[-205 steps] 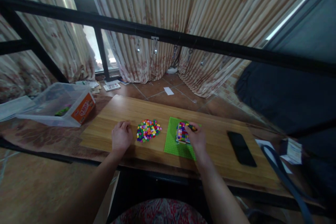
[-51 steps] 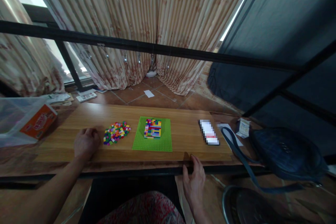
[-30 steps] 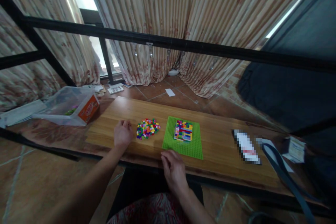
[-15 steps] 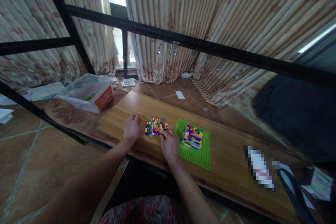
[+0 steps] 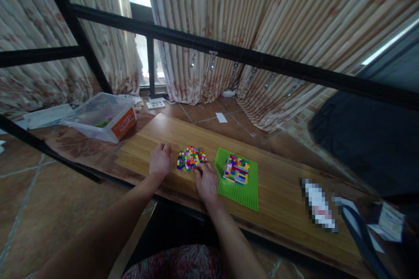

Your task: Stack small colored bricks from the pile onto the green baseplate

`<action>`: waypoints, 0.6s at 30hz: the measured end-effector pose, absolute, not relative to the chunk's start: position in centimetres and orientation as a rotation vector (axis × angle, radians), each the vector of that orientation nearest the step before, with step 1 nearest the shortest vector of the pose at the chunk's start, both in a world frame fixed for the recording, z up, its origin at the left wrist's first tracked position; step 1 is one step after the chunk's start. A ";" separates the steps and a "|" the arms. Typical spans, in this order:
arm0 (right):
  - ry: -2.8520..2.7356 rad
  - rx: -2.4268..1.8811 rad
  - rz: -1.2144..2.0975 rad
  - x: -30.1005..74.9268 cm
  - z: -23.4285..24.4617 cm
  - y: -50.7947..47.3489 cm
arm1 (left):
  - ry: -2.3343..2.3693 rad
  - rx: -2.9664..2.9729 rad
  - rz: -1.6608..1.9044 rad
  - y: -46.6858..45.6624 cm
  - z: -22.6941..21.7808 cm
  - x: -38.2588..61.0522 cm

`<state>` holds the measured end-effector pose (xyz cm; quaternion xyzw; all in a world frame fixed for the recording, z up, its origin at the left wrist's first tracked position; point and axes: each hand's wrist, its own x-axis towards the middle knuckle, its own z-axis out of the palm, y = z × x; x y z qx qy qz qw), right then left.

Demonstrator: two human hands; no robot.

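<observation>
Small building bricks [image 5: 190,158] in many colours lie in a loose pile on the wooden board. Left of the pile, my left hand [image 5: 161,158] rests on the wood with its fingers curled; anything inside them is hidden. My right hand [image 5: 207,180] is at the pile's right edge, thumb and fingers drawn together among the bricks. Whatever is between those fingertips is too small to make out. Just right of this hand lies a green studded baseplate [image 5: 242,198]. On it stands a low, blocky multicoloured brick build [image 5: 236,169], its top patterned with rows of bricks.
A clear plastic box [image 5: 101,117] with an orange label and some green pieces stands at the left. A black metal rail [image 5: 183,37] crosses above the wooden board [image 5: 278,192]. At the right end lie a blurred-out item [image 5: 319,205], a dark strap [image 5: 358,231] and papers [image 5: 389,222].
The whole view has shifted slightly, so everything appears a little further left. Both hands keep nearly the same place beside the pile.
</observation>
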<state>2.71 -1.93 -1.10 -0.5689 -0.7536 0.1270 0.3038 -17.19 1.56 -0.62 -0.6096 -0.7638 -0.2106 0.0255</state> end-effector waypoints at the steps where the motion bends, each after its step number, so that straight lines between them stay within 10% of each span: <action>1: -1.998 -1.512 0.335 2.7 -1.1 -1.9 | -2.359 -1.885 -0.649 1.5 -0.6 -17.2; 18: -1.671 -1.196 0.556 3.0 -1.2 -4.4 | -2.345 -1.879 -0.648 1.6 -0.9 -17.4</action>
